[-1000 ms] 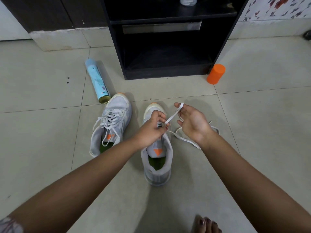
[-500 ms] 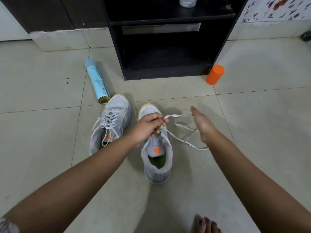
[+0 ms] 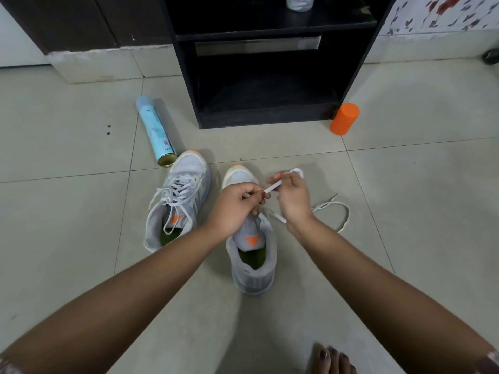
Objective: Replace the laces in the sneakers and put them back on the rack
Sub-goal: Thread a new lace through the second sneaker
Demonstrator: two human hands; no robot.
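As my two arms reach out over the tiled floor (image 3: 405, 198) toward the black rack (image 3: 267, 117), my hands meet above the sneaker (image 3: 252, 268) that lies in front of the rack's open bottom shelf. My left hand (image 3: 232, 209) has its fingers curled into a narrow grip, pinching the white lace (image 3: 272, 188) just over the front of this sneaker. My right hand (image 3: 293, 201), nearer the rack's right post, pinches the same lace in a tight grip. A short flat stretch of lace runs between the two grips, and a bend of it sticks out past my right fingers on the rack side. The rest of the lace trails in a loose loop on the floor, out before the rack's right corner.

The sneaker points its orange-tipped toe at the rack. Its tongue is bare and its green insole shows. My hands hide the eyelets, so I cannot tell how far the lace is threaded.

The second sneaker (image 3: 183, 195), laced, lies on the floor before the rack's left corner, toe toward the rack. A blue spray can (image 3: 155, 130) lies on its side left of the rack. An orange cylinder (image 3: 344, 118) stands just beside the rack's right front corner. A clear bottle (image 3: 299, 1) stands on the rack's upper shelf.
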